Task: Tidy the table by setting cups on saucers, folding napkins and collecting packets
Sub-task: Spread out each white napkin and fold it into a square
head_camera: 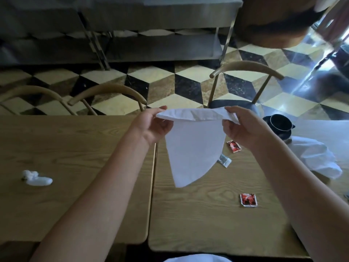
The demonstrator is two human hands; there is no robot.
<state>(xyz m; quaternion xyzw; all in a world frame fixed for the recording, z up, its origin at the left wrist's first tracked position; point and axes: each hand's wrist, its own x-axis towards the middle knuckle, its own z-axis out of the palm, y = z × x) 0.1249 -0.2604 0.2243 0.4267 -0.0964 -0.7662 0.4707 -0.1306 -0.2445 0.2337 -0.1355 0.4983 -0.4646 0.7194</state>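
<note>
While my left hand [154, 124] and right hand [240, 127] each pinch a top corner, I see the white napkin [192, 148] hang above the counter [198, 214], near its far edge.

We look across two wooden tables [75, 152] pushed side by side. Beyond them stand curved-backed wooden chairs [107, 91] on a cube-patterned floor [160, 80] of black, cream and tan tiles. Steel shelving [160, 44] lines the far wall, and bright glare falls at right.
</note>
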